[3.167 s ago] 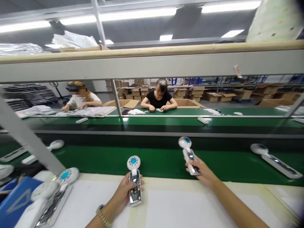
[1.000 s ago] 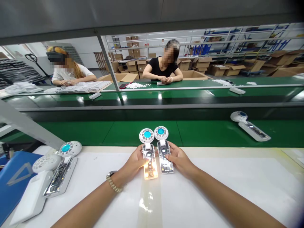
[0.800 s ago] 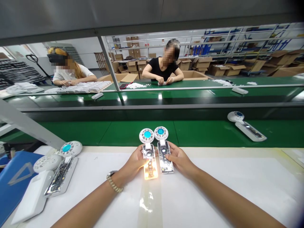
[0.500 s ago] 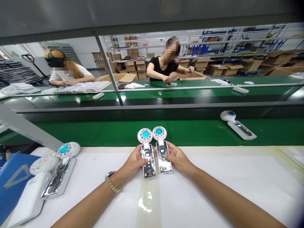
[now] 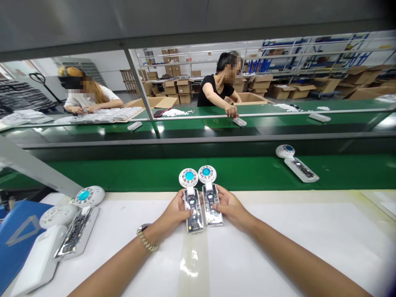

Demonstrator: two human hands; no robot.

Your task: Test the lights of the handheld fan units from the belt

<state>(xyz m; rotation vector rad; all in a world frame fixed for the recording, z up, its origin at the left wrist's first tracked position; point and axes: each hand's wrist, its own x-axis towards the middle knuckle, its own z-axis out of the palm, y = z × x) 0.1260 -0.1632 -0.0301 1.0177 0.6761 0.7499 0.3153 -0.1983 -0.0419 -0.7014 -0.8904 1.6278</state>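
Note:
Side by side over the white table are two small white fan units with round blue-centred heads and clear-fronted bodies showing circuit boards. My left hand (image 5: 178,208) is closed on the left fan unit (image 5: 194,216), its thumb across the front. Around the right fan unit (image 5: 212,210) my right hand (image 5: 230,206) is closed, thumb pressed on its front. The two round heads nearly touch, and the bodies are slightly apart. Fingers behind the units are mostly hidden.
At the left lie a fan unit (image 5: 76,233) with its board showing and a white one (image 5: 38,258), beside a blue box (image 5: 18,235). Another fan unit (image 5: 300,168) lies on the green belt (image 5: 247,173). Two people sit across the line, near white parts (image 5: 176,112).
The fan unit on the near belt has moved left, while pieces on the far belt have moved right. The person opposite has reached forward with a white piece. My hands have barely moved.

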